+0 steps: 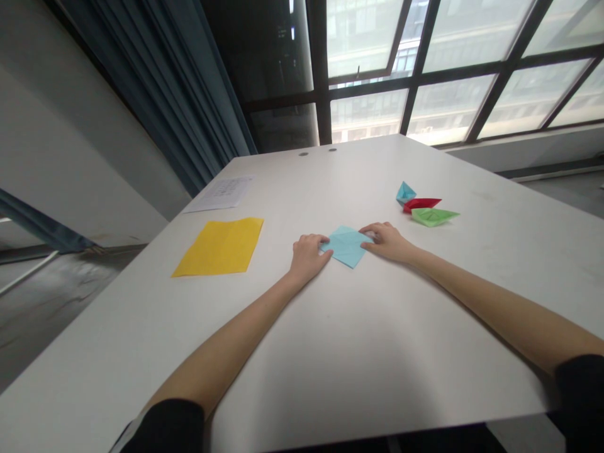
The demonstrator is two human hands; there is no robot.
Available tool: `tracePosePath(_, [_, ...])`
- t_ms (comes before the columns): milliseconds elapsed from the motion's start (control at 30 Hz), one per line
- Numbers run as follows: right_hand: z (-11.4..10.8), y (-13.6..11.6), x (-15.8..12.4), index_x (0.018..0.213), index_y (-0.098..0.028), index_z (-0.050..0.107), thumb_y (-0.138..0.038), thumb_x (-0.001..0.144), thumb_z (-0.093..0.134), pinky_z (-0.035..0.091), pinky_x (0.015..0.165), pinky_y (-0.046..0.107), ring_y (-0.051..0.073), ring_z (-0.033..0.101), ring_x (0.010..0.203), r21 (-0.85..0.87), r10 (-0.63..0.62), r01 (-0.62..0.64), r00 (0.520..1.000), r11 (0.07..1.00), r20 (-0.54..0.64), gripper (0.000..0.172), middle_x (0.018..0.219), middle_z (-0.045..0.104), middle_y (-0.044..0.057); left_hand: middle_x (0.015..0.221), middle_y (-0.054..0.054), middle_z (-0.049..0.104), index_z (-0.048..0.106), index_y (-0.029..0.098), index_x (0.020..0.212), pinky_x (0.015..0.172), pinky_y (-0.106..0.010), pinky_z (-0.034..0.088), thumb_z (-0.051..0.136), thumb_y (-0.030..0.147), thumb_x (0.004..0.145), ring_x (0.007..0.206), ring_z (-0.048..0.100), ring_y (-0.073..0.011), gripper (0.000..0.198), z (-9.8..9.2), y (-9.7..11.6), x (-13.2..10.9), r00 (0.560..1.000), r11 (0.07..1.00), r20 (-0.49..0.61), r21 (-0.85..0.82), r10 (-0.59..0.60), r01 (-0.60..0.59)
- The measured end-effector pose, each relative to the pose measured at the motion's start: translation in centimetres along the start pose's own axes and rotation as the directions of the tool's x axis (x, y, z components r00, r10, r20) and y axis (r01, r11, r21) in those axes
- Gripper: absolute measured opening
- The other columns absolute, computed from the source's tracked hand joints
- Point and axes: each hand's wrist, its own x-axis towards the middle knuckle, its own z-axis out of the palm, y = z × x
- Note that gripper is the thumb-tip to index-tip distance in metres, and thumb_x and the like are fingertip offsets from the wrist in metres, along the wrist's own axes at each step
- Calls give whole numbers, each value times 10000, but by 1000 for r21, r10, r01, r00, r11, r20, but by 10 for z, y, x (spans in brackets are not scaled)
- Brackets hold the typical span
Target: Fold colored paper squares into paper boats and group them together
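Observation:
A light blue folded paper [348, 246] lies flat on the white table [325, 352], turned like a diamond with one corner toward me. At its left corner, my left hand [309, 253] pinches the edge between thumb and fingers. My right hand [385, 241] grips the opposite corner in the same way, thumb nearer me and index finger on the far side. Crease lines show faintly across the paper. Both forearms rest low over the tabletop.
To the left lies a sheet of yellow paper [219, 247], with a printed white sheet [221, 194] beyond it. Right of my hands stand folded paper boats: blue [404, 192], red [421, 204] and green [434, 217]. Windows and a blue curtain [174, 75] are behind the table.

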Motion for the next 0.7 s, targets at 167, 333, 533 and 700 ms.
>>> tracePosePath(167, [-2,-4,-2,958,-213,582,-330,714,587,416,788,391,233,523,877,124,-22,27,999,992,-41,271,937,633,52,969,-51,628,535,217,1095,861,-405,351,602,263,709,974,507,-244,395,0,1,0,1000,999,-8,-32,3,-3])
tracePosePath(333, [-3,-7,-2,860,-196,616,-217,719,531,413,797,356,211,537,860,165,-121,128,991,978,-49,166,900,637,53,979,-54,595,606,223,997,856,-393,354,584,253,718,969,494,-234,282,-3,4,-2,999,999,-27,11,41,-41])
tracePosePath(533, [-6,-10,-4,890,-201,675,-72,677,430,383,824,363,211,540,874,21,-290,289,957,957,11,349,923,644,61,942,-53,612,683,234,843,846,-374,356,467,64,702,980,479,-219,309,-7,5,-2,991,988,20,74,133,-134])
tracePosePath(700, [-8,-20,-8,919,-202,677,-160,768,443,369,807,367,219,538,878,-77,-326,326,945,942,15,282,899,650,72,904,-64,647,681,211,848,823,-379,355,451,114,761,912,510,-219,265,-6,8,-2,977,973,76,107,198,-205])
